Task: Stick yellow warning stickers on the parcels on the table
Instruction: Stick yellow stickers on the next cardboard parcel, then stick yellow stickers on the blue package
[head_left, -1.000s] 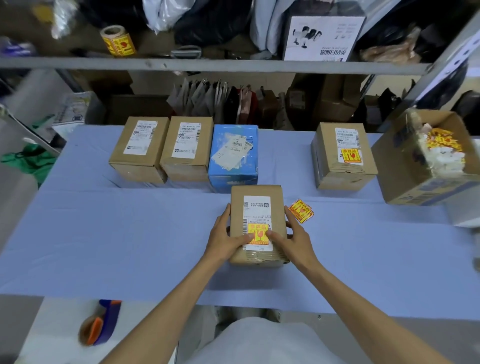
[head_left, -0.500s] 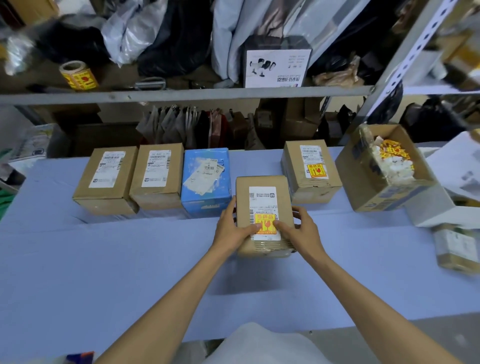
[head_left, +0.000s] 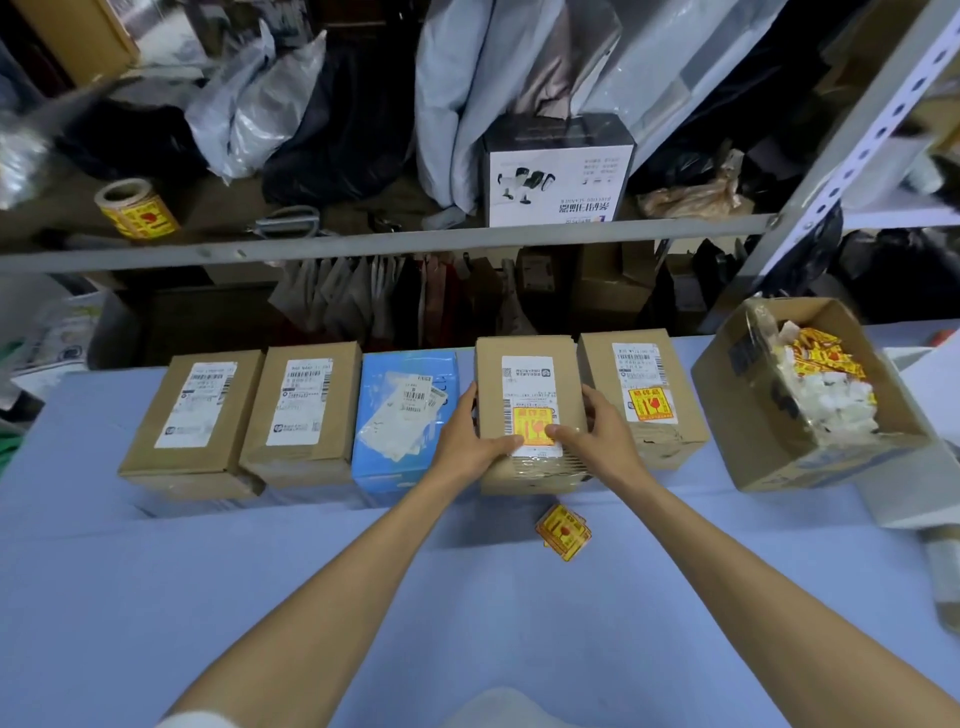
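A brown parcel (head_left: 527, 379) with a yellow warning sticker (head_left: 534, 425) on its white label stands in the row at the back of the blue table (head_left: 156, 597). My left hand (head_left: 467, 441) grips its left side and my right hand (head_left: 602, 436) grips its right side, thumbs on top by the sticker. To its right is a brown parcel with a sticker (head_left: 644, 405). To its left are a blue parcel (head_left: 405, 415) and two brown parcels (head_left: 306, 410) (head_left: 195, 415) without yellow stickers. Loose yellow stickers (head_left: 563, 531) lie on the table in front.
An open cardboard box (head_left: 769, 431) with sticker scraps and backing paper sits at the right. A roll of yellow stickers (head_left: 136, 210) and scissors (head_left: 288, 221) lie on the shelf (head_left: 415, 241) behind the table, among bags and a white product box (head_left: 558, 171).
Both hands have carried the stickered parcel away from me into the gap in the back row, between the blue parcel and the stickered one. The loose stickers now lie in front of it.
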